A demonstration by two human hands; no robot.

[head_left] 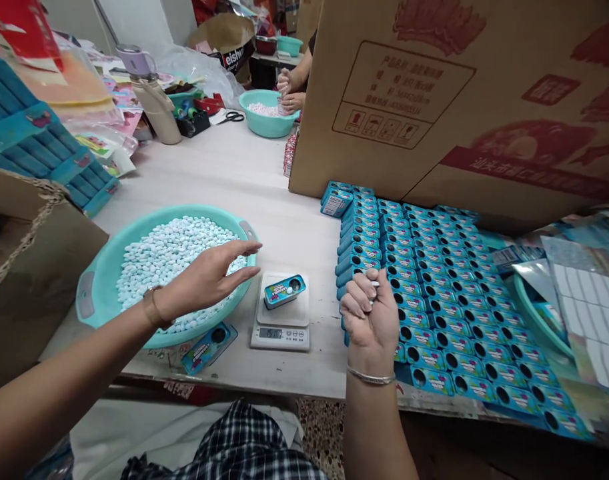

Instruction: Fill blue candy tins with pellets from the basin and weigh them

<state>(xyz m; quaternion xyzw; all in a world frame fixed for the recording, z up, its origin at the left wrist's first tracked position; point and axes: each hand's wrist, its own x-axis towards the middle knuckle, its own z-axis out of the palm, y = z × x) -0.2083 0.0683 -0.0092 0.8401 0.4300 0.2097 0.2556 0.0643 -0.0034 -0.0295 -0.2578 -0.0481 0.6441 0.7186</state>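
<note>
My left hand point(211, 273) is open over the right side of a teal basin point(100, 283). Its fingers are stretched toward the scale and hold nothing. White and pale-blue candies point(177, 243) fill much of the basin. My right hand point(369, 313) is closed, palm up, with small white candies showing between its fingers. Between my hands a white kitchen scale point(279, 339) carries a blue candy box point(283, 291) with a round dark opening. A white candy lies at the edge of that opening.
Rows of blue boxes point(434, 300) stand right of my right hand, before a large carton point(384, 100). More blue boxes point(209, 347) lie by the basin. A co-worker's hands point(291, 93) are over another basin point(264, 123). A bottle point(157, 110) and scissors point(231, 117) sit at the back.
</note>
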